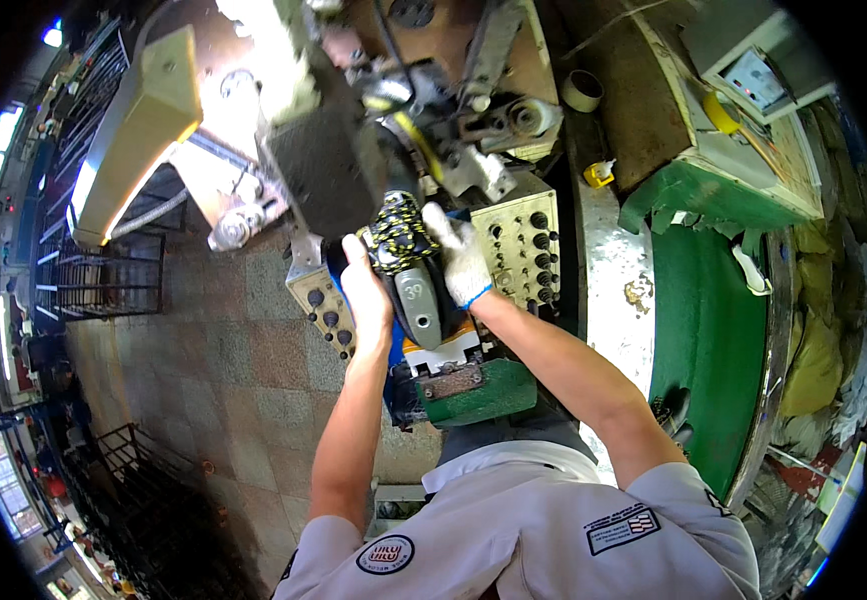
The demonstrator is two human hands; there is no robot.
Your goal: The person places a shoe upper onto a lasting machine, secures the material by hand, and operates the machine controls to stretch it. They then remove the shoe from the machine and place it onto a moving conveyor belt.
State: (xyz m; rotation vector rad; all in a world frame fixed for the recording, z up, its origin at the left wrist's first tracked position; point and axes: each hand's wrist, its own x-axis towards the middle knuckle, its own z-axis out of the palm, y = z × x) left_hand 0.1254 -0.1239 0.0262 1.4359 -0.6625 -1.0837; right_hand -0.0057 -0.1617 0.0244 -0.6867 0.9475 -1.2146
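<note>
Between my hands is a black shoe upper [437, 272] with black-and-yellow laces [393, 230], fitted over a grey shoe last [417, 302]. Its far end reaches in under the dark head of a machine [323, 165]. My left hand [368, 290] is closed against the shoe's left side, thumb up, with most fingers hidden beneath. On the right side, my right hand [461, 258], in a white knit glove with a blue cuff, grips the shoe near the laces. Where the shoe touches the machine is hard to make out.
A panel with black knobs [525, 255] flanks the shoe on the right, a smaller knob panel [325, 315] on the left. A green padded part [478, 393] sits just before my body. Further right are a tape roll [581, 90] and a green surface [708, 340]. Dark metal racks [113, 275] stand left.
</note>
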